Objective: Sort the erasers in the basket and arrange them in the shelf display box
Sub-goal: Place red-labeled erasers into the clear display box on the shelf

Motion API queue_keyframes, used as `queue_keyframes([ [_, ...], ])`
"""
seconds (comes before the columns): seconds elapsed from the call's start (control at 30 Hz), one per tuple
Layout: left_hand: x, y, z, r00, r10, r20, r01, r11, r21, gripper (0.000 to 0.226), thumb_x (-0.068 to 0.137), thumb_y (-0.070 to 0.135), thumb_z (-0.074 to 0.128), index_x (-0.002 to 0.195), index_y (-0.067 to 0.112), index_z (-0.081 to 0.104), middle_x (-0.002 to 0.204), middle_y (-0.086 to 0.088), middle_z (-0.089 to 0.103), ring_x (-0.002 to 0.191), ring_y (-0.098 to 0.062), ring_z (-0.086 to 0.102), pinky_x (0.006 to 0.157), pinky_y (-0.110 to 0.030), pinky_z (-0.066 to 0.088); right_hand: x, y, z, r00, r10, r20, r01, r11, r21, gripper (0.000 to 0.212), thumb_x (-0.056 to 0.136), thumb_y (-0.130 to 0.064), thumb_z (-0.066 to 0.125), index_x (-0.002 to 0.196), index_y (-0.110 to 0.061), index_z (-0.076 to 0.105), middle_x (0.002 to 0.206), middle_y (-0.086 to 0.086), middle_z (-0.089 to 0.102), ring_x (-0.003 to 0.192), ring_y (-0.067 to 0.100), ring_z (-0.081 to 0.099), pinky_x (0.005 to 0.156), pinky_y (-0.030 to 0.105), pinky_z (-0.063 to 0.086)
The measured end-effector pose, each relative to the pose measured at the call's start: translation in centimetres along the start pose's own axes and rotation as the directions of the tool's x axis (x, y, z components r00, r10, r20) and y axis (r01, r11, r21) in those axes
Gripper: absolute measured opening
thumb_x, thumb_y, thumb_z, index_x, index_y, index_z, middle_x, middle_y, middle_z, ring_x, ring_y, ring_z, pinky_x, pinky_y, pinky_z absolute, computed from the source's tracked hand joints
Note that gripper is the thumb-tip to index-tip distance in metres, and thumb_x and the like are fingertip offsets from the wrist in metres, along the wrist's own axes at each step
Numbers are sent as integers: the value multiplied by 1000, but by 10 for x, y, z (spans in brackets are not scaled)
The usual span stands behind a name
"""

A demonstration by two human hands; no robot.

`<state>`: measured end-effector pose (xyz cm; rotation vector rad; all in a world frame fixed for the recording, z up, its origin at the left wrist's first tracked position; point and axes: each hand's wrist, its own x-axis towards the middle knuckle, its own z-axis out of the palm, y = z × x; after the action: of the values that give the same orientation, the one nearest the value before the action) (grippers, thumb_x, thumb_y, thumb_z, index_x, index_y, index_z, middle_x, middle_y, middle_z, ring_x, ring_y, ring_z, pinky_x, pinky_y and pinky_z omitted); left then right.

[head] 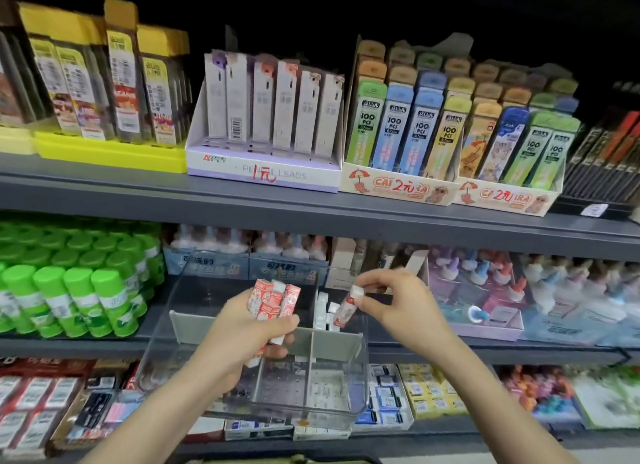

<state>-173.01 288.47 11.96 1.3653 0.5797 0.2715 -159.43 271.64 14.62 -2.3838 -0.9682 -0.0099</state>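
- Below both wrists, an olive strip (294, 459) is cut off by the bottom edge; I cannot tell what it is.
- The left hand (239, 335) grips a bundle of red-and-white erasers (273, 299), fingers curled round it. The tops stand above the fingertips; the lower ends are mostly hidden by the hand.
- The right hand (401, 301) pinches one eraser (344, 309) by its white top, thumb and forefinger closed on it. It hangs tilted below the fingertips.
- A clear box (284, 413) sits under both hands, and its grey dividers (332, 342) pass beneath the left fingers.
- White erasers (322, 308) stand in the rear right compartment, just left of the pinched one; their number is unclear.
- Green glue sticks (83, 301) crowd the shelf left of the left hand.
- Behind the fingers, blurred bottles (294, 249) line the shelf back.
- Above, lead packs (415, 128) fill the upper shelf.
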Motion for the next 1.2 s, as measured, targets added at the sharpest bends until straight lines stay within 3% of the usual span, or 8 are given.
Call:
queue_keyframes([
  [0.13, 10, 1, -1, 1000, 0, 7, 0, 1000, 7, 20, 76, -2, 72, 93, 4, 62, 75, -9, 67, 63, -19, 66, 48, -23, 50, 7, 0, 12, 999, -19, 27, 20, 999, -30, 23, 88, -28, 64, 111, -27, 65, 93, -18, 60, 102, 8, 53, 89, 28, 45],
  [0.3, 20, 5, 2, 1000, -10, 18, 10, 1000, 20, 21, 77, -1, 72, 94, 5, 62, 79, -10, 68, 65, -18, 67, 49, -23, 49, 21, 3, 14, 1000, -11, -23, 10, 999, -42, 25, 91, -27, 60, 114, -21, 66, 114, -8, 66, 111, 12, 55, 100, 26, 38],
  [0.4, 26, 9, 6, 1000, -7, 21, 6, 1000, 17, 21, 77, -1, 72, 94, 5, 62, 76, -8, 69, 66, -19, 69, 48, -22, 49, 30, 5, 15, 999, -1, -43, -2, 998, -61, 24, 91, -23, 60, 114, -20, 66, 116, -5, 65, 116, 15, 50, 97, 23, 35],
  [0.57, 33, 16, 11, 1000, -27, 12, 27, 1000, 4, 21, 76, 1, 73, 92, 8, 61, 75, -5, 70, 69, -19, 70, 47, -23, 49, 35, 7, 18, 998, 8, -58, -10, 1000, -20, 22, 88, -20, 62, 110, -23, 67, 113, -4, 63, 115, 19, 50, 100, 29, 40],
  [0.73, 33, 18, 11, 999, -41, 17, 41, 999, -5, 21, 76, 1, 73, 93, 7, 61, 80, -7, 70, 69, -18, 70, 46, -22, 48, 29, 6, 15, 996, -43, -79, 43, 999, -8, 19, 87, -21, 65, 105, -21, 69, 99, -16, 62, 111, 14, 54, 102, 36, 40],
  [0.9, 32, 14, 11, 998, -56, 20, 56, 998, -10, 23, 77, 0, 73, 95, 7, 61, 80, -7, 70, 67, -17, 70, 45, -21, 48, 18, 7, 15, 990, -114, -80, 109, 992, -65, 22, 86, -29, 67, 107, -25, 69, 99, -14, 68, 96, 7, 55, 93, 25, 36],
  [1.1, 31, 10, 10, 997, -67, 28, 68, 998, -16, 23, 76, 0, 73, 96, 5, 61, 77, -7, 69, 65, -17, 69, 44, -21, 47, 20, 9, 42, 986, -161, -50, 150, 972, -182, 24, 82, -36, 69, 105, -29, 71, 96, -11, 72, 96, 15, 60, 91, 29, 33],
  [1.2, 31, 9, 8, 997, -68, 25, 68, 998, -18, 23, 76, 0, 73, 96, 5, 61, 77, -7, 69, 64, -16, 69, 44, -20, 47, 27, 10, 47, 979, -189, -81, 160, 947, -278, 23, 67, -37, 81, 88, -31, 75, 85, -9, 72, 92, 24, 61, 81, 37, 36],
])
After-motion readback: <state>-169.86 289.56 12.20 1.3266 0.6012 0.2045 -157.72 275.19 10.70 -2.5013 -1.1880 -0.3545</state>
